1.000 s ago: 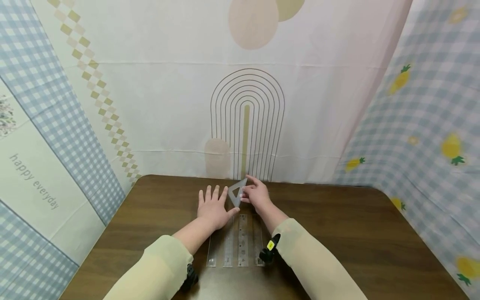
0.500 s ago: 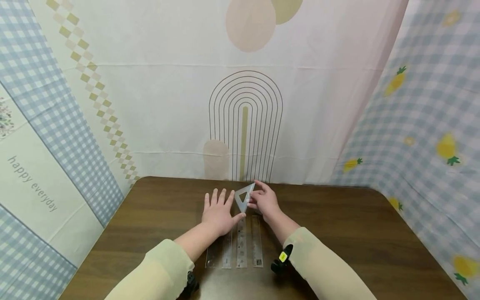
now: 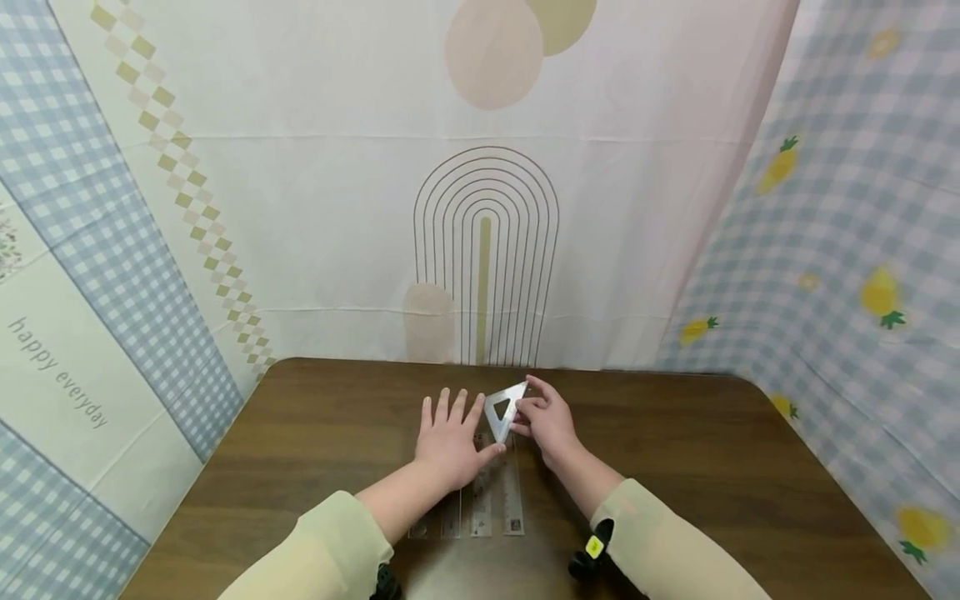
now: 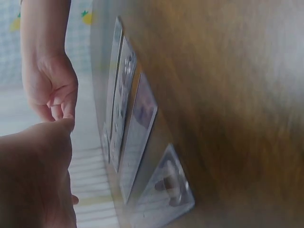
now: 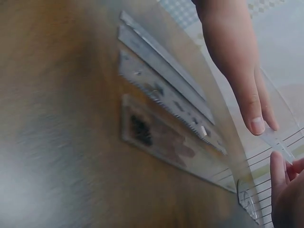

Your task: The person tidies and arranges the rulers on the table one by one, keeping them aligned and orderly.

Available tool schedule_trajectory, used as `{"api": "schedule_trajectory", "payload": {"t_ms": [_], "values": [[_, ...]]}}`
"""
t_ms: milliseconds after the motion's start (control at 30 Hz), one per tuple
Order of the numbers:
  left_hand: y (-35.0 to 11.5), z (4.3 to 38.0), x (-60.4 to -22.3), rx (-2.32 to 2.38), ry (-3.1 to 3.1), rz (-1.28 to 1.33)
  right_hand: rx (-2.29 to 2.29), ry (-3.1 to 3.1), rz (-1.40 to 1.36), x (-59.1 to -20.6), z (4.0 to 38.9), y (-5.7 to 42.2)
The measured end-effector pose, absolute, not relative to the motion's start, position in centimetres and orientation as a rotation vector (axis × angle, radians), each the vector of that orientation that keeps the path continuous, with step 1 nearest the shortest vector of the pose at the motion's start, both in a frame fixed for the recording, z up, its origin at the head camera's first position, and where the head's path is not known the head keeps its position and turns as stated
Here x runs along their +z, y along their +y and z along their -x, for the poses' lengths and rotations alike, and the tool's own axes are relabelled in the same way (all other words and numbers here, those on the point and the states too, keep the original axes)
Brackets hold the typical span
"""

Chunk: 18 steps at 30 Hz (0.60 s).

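A clear triangular set square (image 3: 501, 429) with a triangular cut-out is held up between both hands. My right hand (image 3: 546, 423) pinches its right side, index finger reaching to the top corner. My left hand (image 3: 448, 442) has its fingers spread and straight, index fingertip and thumb tip at the set square's left and lower corners. In the right wrist view the left thumb (image 5: 256, 124) meets one end of the set square (image 5: 279, 145). Both hands are raised off the tabletop. The left hand hides the far ends of some clear rulers.
Several clear rulers lie side by side on the brown wooden table (image 3: 675, 467), among them one with a dark square mark (image 3: 513, 508) near its end. A patterned cloth backdrop (image 3: 337, 208) hangs behind the table's far edge; checked cloth (image 3: 810, 275) hangs at the right.
Both hands and the set square have moved right and slightly nearer. The left hand now covers more of the rulers, while the rightmost ruler is uncovered by the right forearm.
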<state>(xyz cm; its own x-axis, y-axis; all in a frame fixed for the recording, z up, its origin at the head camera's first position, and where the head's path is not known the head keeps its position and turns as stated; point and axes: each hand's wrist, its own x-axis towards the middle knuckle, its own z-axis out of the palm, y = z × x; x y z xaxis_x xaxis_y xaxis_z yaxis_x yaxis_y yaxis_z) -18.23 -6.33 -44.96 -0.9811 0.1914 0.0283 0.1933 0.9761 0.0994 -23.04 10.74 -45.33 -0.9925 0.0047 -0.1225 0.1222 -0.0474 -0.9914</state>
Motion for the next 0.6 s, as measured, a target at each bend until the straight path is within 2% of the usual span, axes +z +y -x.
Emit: {"api": "schedule_trajectory", "payload": {"t_ms": [600], "values": [[-3.8,15.8,-46.0,-0.111,-3.12,0.429,-2.244,2.091,-0.21,-47.1,19.2,13.8]]}}
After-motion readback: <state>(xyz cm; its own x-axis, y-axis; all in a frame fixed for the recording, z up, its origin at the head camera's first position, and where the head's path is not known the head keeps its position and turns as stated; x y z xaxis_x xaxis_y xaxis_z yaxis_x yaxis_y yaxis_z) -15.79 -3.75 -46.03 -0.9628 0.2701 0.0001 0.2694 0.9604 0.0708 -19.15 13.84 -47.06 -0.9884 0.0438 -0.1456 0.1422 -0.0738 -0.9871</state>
